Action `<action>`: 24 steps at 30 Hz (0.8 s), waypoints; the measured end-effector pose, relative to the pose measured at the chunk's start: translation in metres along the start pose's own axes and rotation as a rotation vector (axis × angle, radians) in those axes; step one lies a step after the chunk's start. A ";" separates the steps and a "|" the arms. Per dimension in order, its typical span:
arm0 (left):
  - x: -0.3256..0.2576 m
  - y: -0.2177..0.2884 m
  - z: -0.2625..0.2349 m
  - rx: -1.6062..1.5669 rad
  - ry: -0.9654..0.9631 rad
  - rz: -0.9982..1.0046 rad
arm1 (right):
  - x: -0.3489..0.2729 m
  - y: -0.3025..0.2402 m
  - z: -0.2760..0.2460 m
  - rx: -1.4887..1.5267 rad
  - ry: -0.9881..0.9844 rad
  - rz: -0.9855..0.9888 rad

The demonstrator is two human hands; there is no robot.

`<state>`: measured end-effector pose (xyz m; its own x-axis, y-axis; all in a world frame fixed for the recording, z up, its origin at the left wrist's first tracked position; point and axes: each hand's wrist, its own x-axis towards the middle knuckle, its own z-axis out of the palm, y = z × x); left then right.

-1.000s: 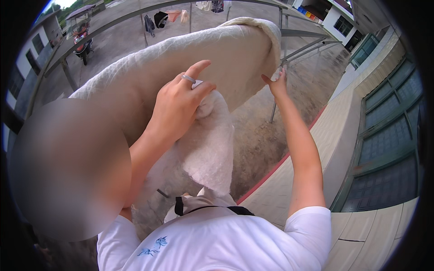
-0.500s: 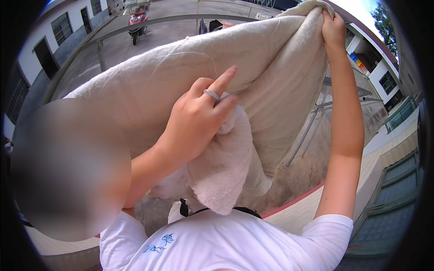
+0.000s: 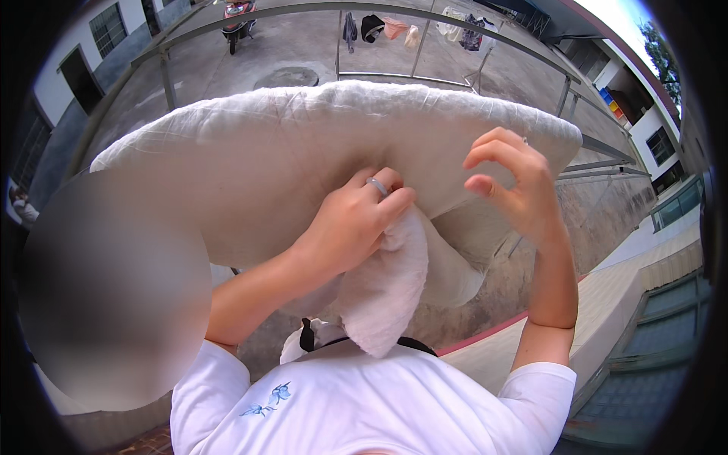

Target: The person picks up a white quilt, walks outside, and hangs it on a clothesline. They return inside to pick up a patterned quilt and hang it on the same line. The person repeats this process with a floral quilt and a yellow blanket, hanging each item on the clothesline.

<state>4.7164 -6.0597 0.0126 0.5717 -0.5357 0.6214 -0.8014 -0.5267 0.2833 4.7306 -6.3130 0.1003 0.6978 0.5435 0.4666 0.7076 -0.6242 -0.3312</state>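
A large off-white cotton quilt [image 3: 250, 174] is draped over a rail in front of me, its fuzzy top edge running across the view. My left hand [image 3: 356, 216], with a pale ring on it, presses into the quilt's middle. Its fingers close on a fluffy white piece of wadding [image 3: 387, 284] that hangs down toward my waist. Whether this piece belongs to the quilt, I cannot tell. My right hand [image 3: 516, 182] is raised near the quilt's right end, thumb and curled fingers apart, with nothing in it. A blurred round patch hides part of the left side.
Metal railing [image 3: 265, 11] runs beyond the quilt. Small laundry pieces [image 3: 395, 28] hang on a rack in the paved yard, and a red scooter [image 3: 240, 26] stands farther left. A low wall with a red edge [image 3: 493, 330] lies below. Green-framed windows [image 3: 644, 356] are at right.
My right hand has let go of the quilt's upper right corner and come down toward me. The quilt's top edge now lies lower and spread out. My left index finger has bent in.
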 end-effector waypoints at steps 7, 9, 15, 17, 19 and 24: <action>-0.013 -0.007 -0.012 -0.231 -0.223 0.015 | -0.055 -0.027 0.133 0.305 -0.004 0.419; -0.031 0.003 -0.064 -0.021 -0.034 0.040 | -0.059 -0.024 0.160 0.270 0.072 0.458; -0.164 -0.079 -0.096 0.152 0.983 -0.449 | -0.089 0.011 0.248 0.145 -0.203 0.448; -0.178 -0.100 -0.085 -0.211 1.028 -0.680 | -0.077 0.000 0.254 0.168 -0.277 0.344; -0.192 -0.119 -0.069 -0.246 0.917 -0.842 | -0.034 -0.027 0.240 0.114 -0.049 0.092; -0.244 -0.168 -0.032 -0.319 0.815 -0.977 | 0.084 -0.101 0.141 -0.406 0.623 -0.311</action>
<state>4.7061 -5.8190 -0.1633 0.7569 0.5850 0.2913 -0.1901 -0.2294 0.9546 4.7337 -6.1252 0.0576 0.2002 0.3878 0.8998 0.6801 -0.7161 0.1573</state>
